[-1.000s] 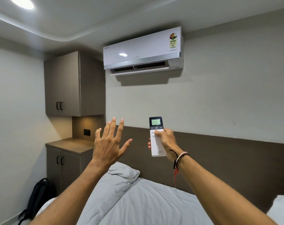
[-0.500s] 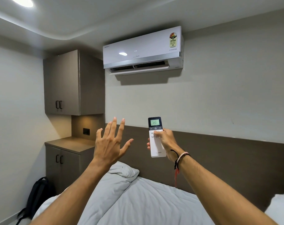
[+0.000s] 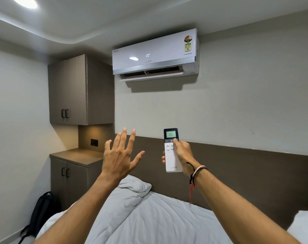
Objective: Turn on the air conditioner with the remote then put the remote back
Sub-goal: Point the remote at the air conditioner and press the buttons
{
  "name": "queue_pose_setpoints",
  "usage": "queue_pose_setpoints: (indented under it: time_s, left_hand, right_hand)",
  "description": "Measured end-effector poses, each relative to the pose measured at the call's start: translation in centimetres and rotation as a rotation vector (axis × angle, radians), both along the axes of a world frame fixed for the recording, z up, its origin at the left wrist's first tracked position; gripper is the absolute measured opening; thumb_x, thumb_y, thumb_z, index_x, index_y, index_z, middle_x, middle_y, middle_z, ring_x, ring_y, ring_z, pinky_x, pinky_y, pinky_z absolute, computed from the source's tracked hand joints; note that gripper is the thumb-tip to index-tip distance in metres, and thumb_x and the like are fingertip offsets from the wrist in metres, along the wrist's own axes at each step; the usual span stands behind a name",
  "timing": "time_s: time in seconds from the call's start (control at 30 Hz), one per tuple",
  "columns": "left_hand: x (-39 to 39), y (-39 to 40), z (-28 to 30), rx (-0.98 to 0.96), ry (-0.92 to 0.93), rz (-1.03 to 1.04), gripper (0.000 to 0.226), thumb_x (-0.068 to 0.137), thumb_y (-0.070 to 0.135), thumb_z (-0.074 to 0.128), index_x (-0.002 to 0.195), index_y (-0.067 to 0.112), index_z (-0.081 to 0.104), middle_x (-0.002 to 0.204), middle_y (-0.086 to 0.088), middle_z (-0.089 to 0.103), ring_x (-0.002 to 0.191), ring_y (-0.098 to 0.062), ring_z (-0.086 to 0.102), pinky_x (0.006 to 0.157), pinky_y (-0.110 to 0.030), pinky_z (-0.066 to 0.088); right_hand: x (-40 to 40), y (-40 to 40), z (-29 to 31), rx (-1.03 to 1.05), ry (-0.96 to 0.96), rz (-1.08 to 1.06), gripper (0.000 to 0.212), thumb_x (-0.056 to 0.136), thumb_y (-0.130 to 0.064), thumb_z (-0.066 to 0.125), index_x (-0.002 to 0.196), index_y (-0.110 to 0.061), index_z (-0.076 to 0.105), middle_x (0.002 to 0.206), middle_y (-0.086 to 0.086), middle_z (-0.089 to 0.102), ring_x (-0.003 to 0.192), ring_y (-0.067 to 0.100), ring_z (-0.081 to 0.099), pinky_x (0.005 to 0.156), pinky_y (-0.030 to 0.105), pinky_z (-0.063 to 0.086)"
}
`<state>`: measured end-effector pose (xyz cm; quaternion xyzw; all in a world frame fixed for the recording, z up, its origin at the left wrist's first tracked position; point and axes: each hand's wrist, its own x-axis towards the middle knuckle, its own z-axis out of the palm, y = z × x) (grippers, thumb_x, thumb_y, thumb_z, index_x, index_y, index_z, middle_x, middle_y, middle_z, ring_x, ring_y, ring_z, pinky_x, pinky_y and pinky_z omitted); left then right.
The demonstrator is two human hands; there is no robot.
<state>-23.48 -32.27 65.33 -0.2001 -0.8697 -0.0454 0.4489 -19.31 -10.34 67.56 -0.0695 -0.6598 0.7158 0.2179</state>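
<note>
A white air conditioner (image 3: 155, 53) hangs high on the far wall. Its front shows a lit "20" and its lower flap stands open. My right hand (image 3: 183, 154) grips a white remote (image 3: 172, 155) upright, pointed at the unit. The remote's green screen reads 20, and my thumb rests on the buttons just under the screen. My left hand (image 3: 119, 155) is raised to the left of the remote, fingers spread, holding nothing.
A bed with a white duvet (image 3: 149, 213) and pillow (image 3: 133, 184) lies below my arms against a dark headboard (image 3: 255, 173). At the left stand a low cabinet (image 3: 75, 175) and a wall cupboard (image 3: 79, 90). A black backpack (image 3: 42, 210) leans on the floor.
The air conditioner's front display has lit up with "20" and its flap has swung further open. My thumb has slid up towards the remote's screen. Both hands stay almost in place.
</note>
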Motion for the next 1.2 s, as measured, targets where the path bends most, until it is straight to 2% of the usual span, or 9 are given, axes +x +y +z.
queue_pose_setpoints:
  time_s: [0.1, 0.2, 0.27, 0.4, 0.73, 0.93, 1.07, 1.13, 1.2]
  left_hand:
    - [-0.03, -0.03, -0.03, -0.003, 0.001, 0.001, 0.082, 0.094, 0.068, 0.029, 0.158, 0.016, 0.035, 0.157, -0.022, 0.045, 0.139, -0.036, 0.052, 0.098, -0.057, 0.050]
    - [-0.07, -0.05, -0.02, -0.005, 0.005, 0.003, 0.082, 0.095, 0.068, 0.029, 0.158, 0.016, 0.035, 0.157, -0.022, 0.046, 0.138, -0.036, 0.053, 0.097, -0.057, 0.050]
    - [-0.09, -0.02, -0.01, -0.006, 0.006, 0.002, 0.082, 0.095, 0.068, 0.029, 0.158, 0.016, 0.035, 0.157, -0.023, 0.046, 0.138, -0.036, 0.052, 0.097, -0.057, 0.050]
    - [-0.07, 0.06, 0.00, -0.009, 0.006, 0.009, 0.082, 0.095, 0.068, 0.028, 0.158, 0.016, 0.034, 0.157, -0.022, 0.046, 0.139, -0.035, 0.052, 0.097, -0.057, 0.050]
    - [0.04, 0.22, -0.14, -0.013, 0.006, 0.013, 0.082, 0.094, 0.068, 0.029, 0.158, 0.016, 0.036, 0.157, -0.022, 0.046, 0.138, -0.035, 0.053, 0.097, -0.056, 0.051]
    - [0.08, 0.30, -0.20, -0.021, 0.003, 0.016, 0.082, 0.094, 0.068, 0.029, 0.157, 0.016, 0.036, 0.157, -0.022, 0.046, 0.138, -0.035, 0.053, 0.096, -0.056, 0.050]
    - [0.03, 0.31, -0.13, -0.021, 0.002, 0.014, 0.082, 0.094, 0.068, 0.029, 0.157, 0.016, 0.036, 0.157, -0.022, 0.046, 0.137, -0.036, 0.054, 0.096, -0.056, 0.051]
    - [0.03, 0.29, -0.10, -0.023, 0.001, 0.018, 0.082, 0.095, 0.068, 0.028, 0.158, 0.016, 0.036, 0.157, -0.022, 0.046, 0.138, -0.036, 0.053, 0.097, -0.056, 0.050]
    - [0.02, 0.34, -0.12, -0.024, -0.001, 0.017, 0.082, 0.095, 0.068, 0.028, 0.158, 0.016, 0.036, 0.157, -0.022, 0.046, 0.138, -0.036, 0.053, 0.097, -0.056, 0.051]
  right_hand:
    - [0.00, 0.01, -0.11, 0.024, 0.004, -0.016, 0.031, 0.104, -0.031, 0.044, 0.107, -0.003, 0.057, 0.093, 0.033, 0.072, 0.067, 0.042, 0.069, 0.069, 0.055, 0.062]
    - [0.24, 0.13, -0.16, 0.035, -0.007, 0.000, 0.027, 0.103, -0.030, 0.045, 0.104, -0.005, 0.056, 0.083, 0.027, 0.072, 0.059, 0.038, 0.069, 0.056, 0.043, 0.061]
    - [0.31, 0.19, -0.22, 0.034, -0.013, 0.011, 0.029, 0.103, -0.030, 0.045, 0.108, -0.003, 0.056, 0.080, 0.026, 0.072, 0.057, 0.037, 0.069, 0.053, 0.040, 0.060]
    - [0.27, 0.13, -0.26, 0.026, -0.008, 0.010, 0.034, 0.104, -0.032, 0.044, 0.113, -0.002, 0.056, 0.081, 0.026, 0.072, 0.060, 0.038, 0.070, 0.057, 0.042, 0.061]
    - [0.34, -0.01, 0.05, -0.037, -0.025, 0.035, 0.040, 0.105, -0.032, 0.043, 0.119, 0.004, 0.055, 0.084, 0.029, 0.069, 0.060, 0.037, 0.067, 0.055, 0.040, 0.060]
    - [0.35, 0.14, -0.02, -0.040, -0.021, 0.015, 0.037, 0.104, -0.032, 0.044, 0.113, 0.001, 0.057, 0.086, 0.030, 0.070, 0.060, 0.039, 0.068, 0.053, 0.039, 0.059]
    - [0.15, 0.42, -0.13, -0.057, -0.030, 0.016, 0.039, 0.103, -0.033, 0.046, 0.115, 0.002, 0.058, 0.085, 0.030, 0.071, 0.063, 0.040, 0.069, 0.056, 0.042, 0.061]
    - [0.14, 0.55, -0.21, -0.062, -0.031, 0.021, 0.041, 0.101, -0.036, 0.051, 0.114, 0.002, 0.058, 0.084, 0.029, 0.072, 0.062, 0.039, 0.070, 0.057, 0.042, 0.061]
    - [0.20, 0.68, -0.28, -0.028, -0.021, 0.022, 0.044, 0.093, -0.040, 0.065, 0.110, 0.000, 0.060, 0.080, 0.025, 0.073, 0.060, 0.037, 0.070, 0.059, 0.042, 0.061]
